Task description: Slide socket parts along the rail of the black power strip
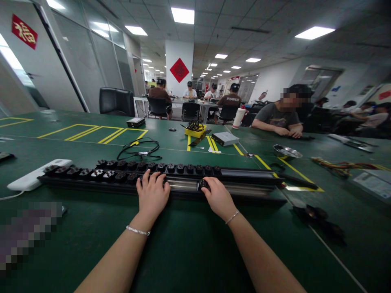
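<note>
Two long black tracks (247,176) with grey metallic strips lie side by side across the table in front of me. Rows of small black blocks, which look like adapter plugs, sit along them, several showing prongs (97,174). My left hand (152,193) lies over the near track, fingers spread, its tips at the end of the block row; what is under the palm is hidden. Farther right, my right hand (217,195) pinches a small black adapter-like block (203,185) between thumb and fingers, at the near track's bare metallic stretch.
A white power strip (45,174) touches the tracks' left end. Beyond the tracks are a black cable (139,150), a yellow tray (195,131), a grey box (225,138) and a metal bowl (287,151). A person (282,116) sits across the table at right.
</note>
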`<action>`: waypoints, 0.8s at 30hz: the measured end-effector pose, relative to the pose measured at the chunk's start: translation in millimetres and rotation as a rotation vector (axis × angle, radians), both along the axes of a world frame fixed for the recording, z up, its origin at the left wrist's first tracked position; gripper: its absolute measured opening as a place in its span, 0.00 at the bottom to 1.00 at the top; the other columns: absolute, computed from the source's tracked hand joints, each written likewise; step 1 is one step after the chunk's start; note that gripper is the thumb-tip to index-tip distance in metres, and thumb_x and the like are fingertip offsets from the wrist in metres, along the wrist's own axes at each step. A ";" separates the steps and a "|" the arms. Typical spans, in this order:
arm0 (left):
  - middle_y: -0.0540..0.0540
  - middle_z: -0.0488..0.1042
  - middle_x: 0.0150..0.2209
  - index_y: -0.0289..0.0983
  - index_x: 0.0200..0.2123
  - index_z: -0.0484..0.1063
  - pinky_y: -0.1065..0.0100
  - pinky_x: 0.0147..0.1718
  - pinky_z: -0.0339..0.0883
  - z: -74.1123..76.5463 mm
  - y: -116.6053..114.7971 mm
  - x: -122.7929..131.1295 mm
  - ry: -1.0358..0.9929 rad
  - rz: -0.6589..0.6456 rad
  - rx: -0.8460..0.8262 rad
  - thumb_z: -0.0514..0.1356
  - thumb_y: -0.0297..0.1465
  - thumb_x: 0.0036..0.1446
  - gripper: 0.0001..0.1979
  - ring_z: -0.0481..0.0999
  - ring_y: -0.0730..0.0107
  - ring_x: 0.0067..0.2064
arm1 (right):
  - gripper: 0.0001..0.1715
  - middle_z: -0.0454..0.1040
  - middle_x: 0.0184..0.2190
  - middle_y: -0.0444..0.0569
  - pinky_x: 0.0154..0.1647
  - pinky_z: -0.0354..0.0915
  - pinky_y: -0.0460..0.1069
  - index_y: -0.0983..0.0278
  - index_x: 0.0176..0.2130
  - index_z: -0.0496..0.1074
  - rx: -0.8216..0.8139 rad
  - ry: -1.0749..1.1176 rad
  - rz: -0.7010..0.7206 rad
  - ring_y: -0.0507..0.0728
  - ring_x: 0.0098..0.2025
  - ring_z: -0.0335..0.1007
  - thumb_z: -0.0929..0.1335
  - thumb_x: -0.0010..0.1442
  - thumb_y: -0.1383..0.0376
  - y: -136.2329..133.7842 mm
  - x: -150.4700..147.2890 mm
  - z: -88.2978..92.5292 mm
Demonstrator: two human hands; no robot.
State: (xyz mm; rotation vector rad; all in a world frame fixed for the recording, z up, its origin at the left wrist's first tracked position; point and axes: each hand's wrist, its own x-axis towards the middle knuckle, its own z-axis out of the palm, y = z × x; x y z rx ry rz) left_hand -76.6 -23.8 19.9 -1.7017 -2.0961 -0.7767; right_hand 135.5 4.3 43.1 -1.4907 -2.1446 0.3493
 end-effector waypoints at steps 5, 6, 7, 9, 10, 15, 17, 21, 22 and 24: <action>0.44 0.68 0.52 0.40 0.46 0.70 0.45 0.57 0.43 0.2 -0.3 0.1 0.005 0.000 -0.009 0.49 0.34 0.55 0.17 0.52 0.54 0.61 | 0.20 0.66 0.50 0.53 0.53 0.55 0.50 0.65 0.50 0.65 -0.007 -0.002 0.002 0.56 0.52 0.60 0.61 0.58 0.65 1.6 2.8 0.2; 0.44 0.68 0.52 0.40 0.46 0.70 0.45 0.57 0.43 -0.2 -0.2 0.1 0.008 0.003 -0.009 0.49 0.34 0.55 0.17 0.52 0.54 0.61 | 0.20 0.66 0.50 0.52 0.53 0.55 0.50 0.64 0.50 0.65 -0.013 -0.005 0.004 0.56 0.52 0.60 0.61 0.58 0.65 2.1 3.6 0.4; 0.44 0.68 0.52 0.40 0.46 0.70 0.45 0.57 0.43 -0.6 -0.2 0.1 0.011 0.004 -0.009 0.49 0.34 0.55 0.17 0.52 0.54 0.61 | 0.19 0.67 0.50 0.52 0.53 0.55 0.50 0.64 0.50 0.65 -0.021 -0.010 0.005 0.56 0.52 0.60 0.62 0.58 0.65 2.5 4.5 0.6; 0.44 0.68 0.52 0.40 0.46 0.70 0.45 0.57 0.43 -1.4 0.0 0.1 0.013 0.006 -0.005 0.49 0.34 0.55 0.17 0.52 0.53 0.61 | 0.19 0.67 0.50 0.52 0.54 0.55 0.51 0.64 0.50 0.65 -0.033 -0.022 0.006 0.57 0.53 0.60 0.62 0.58 0.64 3.1 5.9 1.1; 0.44 0.68 0.52 0.40 0.46 0.70 0.45 0.57 0.43 -1.6 0.1 0.1 0.014 0.005 -0.005 0.49 0.34 0.55 0.17 0.52 0.53 0.61 | 0.19 0.67 0.50 0.52 0.53 0.55 0.51 0.64 0.50 0.65 -0.034 -0.027 0.005 0.57 0.53 0.60 0.61 0.58 0.64 3.2 6.4 1.4; 0.44 0.68 0.52 0.40 0.45 0.71 0.45 0.57 0.43 -0.3 0.3 -0.1 -0.006 0.001 -0.006 0.50 0.34 0.55 0.17 0.52 0.53 0.61 | 0.20 0.67 0.50 0.52 0.53 0.55 0.51 0.63 0.50 0.65 -0.029 -0.023 0.008 0.57 0.53 0.60 0.61 0.58 0.65 3.0 6.4 1.3; 0.44 0.68 0.52 0.40 0.45 0.71 0.46 0.57 0.43 0.4 0.1 0.1 -0.014 0.001 -0.008 0.50 0.34 0.55 0.17 0.52 0.53 0.61 | 0.20 0.67 0.50 0.52 0.53 0.55 0.51 0.63 0.51 0.65 -0.029 -0.022 0.010 0.57 0.52 0.60 0.61 0.58 0.65 3.0 6.1 1.1; 0.44 0.68 0.52 0.40 0.46 0.70 0.45 0.57 0.43 1.1 -0.6 0.5 -0.006 -0.001 -0.015 0.49 0.34 0.55 0.17 0.51 0.54 0.61 | 0.20 0.67 0.50 0.53 0.53 0.55 0.51 0.64 0.51 0.65 -0.030 -0.031 0.012 0.57 0.53 0.60 0.61 0.58 0.65 2.7 5.8 2.3; 0.44 0.68 0.52 0.40 0.46 0.70 0.45 0.57 0.43 1.1 -0.7 0.5 -0.006 -0.002 -0.018 0.49 0.34 0.55 0.17 0.51 0.54 0.61 | 0.20 0.67 0.50 0.53 0.53 0.55 0.51 0.65 0.50 0.65 -0.029 -0.032 0.014 0.57 0.53 0.60 0.61 0.58 0.65 2.4 5.8 2.8; 0.44 0.68 0.52 0.40 0.46 0.70 0.45 0.57 0.43 1.1 -0.9 0.3 -0.008 -0.002 -0.020 0.49 0.34 0.55 0.17 0.51 0.53 0.61 | 0.19 0.67 0.50 0.53 0.53 0.55 0.51 0.65 0.50 0.65 -0.027 -0.032 0.014 0.57 0.53 0.60 0.61 0.58 0.65 2.0 5.9 3.7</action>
